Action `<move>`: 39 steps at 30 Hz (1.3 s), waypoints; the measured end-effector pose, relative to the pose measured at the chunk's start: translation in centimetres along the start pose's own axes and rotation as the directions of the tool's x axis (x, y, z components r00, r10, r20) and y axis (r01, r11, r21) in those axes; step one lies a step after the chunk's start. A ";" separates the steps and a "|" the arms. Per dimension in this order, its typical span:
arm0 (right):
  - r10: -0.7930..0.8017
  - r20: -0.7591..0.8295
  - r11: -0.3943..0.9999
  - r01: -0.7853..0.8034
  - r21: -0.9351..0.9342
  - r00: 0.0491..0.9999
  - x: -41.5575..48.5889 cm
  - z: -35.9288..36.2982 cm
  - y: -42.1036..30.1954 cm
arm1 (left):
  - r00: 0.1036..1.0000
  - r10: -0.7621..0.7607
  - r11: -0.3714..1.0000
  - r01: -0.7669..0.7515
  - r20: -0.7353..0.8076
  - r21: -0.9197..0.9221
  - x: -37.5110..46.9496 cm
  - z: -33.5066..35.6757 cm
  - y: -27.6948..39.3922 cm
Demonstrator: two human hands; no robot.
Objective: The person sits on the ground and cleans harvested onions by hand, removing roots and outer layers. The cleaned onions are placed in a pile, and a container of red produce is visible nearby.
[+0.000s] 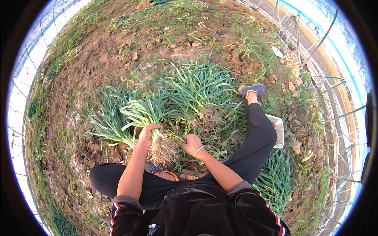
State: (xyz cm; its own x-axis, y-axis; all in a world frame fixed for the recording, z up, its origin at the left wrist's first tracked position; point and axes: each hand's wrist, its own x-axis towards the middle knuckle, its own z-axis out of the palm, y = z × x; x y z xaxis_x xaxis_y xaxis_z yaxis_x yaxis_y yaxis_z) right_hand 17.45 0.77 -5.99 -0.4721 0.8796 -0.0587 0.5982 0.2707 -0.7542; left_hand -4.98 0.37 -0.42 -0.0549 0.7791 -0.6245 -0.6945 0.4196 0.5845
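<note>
My left hand (147, 134) is closed around a bunch of leafy green plants (144, 112), like garlic greens or leeks, just above their pale hairy roots (163, 150). To the right of those roots, my right hand (191, 144) pinches a thin stalk or leaf; what else lies under its fingers is hidden. A pile of the same greens (109, 115) lies on the soil at the left. A larger pile (200, 82) spreads beyond my hands, with its tangled roots (209, 118) towards me.
A white plastic basket (279, 132) stands beside my right knee, partly hidden. More greens (276, 180) lie behind that leg. My shoe (252, 89) rests on the ground near the large pile. Clods, weeds and a white scrap (277, 51) are farther off, beside plastic sheeting and poles.
</note>
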 end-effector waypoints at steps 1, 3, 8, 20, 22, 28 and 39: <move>-0.033 -0.048 0.997 0.029 -0.068 0.998 -0.1 0.0 0.6 | 1.000 0.004 1.000 -0.004 0.003 0.007 0.2 -0.2 0.1; 0.378 0.249 0.700 -0.452 0.553 0.892 -0.2 -0.7 2.1 | 0.999 0.027 1.000 -0.027 -0.022 0.004 0.6 -0.7 0.3; 0.567 -0.072 0.417 -0.210 0.884 0.821 0.6 -3.5 3.5 | 1.000 0.011 0.990 -0.009 0.010 -0.143 1.5 -1.6 0.5; -0.053 -0.243 0.945 0.127 0.303 0.969 0.2 -0.3 -2.3 | 0.994 -0.110 0.984 0.107 -0.009 -0.142 1.6 -1.7 -0.8; 0.120 -0.123 0.785 -0.018 0.620 0.985 0.0 0.1 -1.9 | 0.995 -0.102 0.986 0.100 -0.002 -0.136 1.7 -1.7 -1.0; 0.411 0.159 0.263 -0.284 0.922 0.897 0.4 0.9 -1.8 | 1.000 -0.001 1.000 0.000 -0.023 -0.029 1.7 -0.8 -1.3; 0.861 0.243 -0.068 -0.373 0.925 0.446 0.8 -0.5 6.5 | 0.997 0.071 0.996 -0.070 0.010 -0.048 1.1 -1.2 -0.8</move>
State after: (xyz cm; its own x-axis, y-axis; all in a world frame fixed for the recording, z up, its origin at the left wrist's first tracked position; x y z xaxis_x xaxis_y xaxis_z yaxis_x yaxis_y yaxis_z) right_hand 21.29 3.41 -10.59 0.1472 0.5305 -0.8348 -0.4641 -0.7083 -0.5319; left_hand -5.39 0.37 -2.20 -0.0971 0.8113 -0.5764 -0.7223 0.3410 0.6017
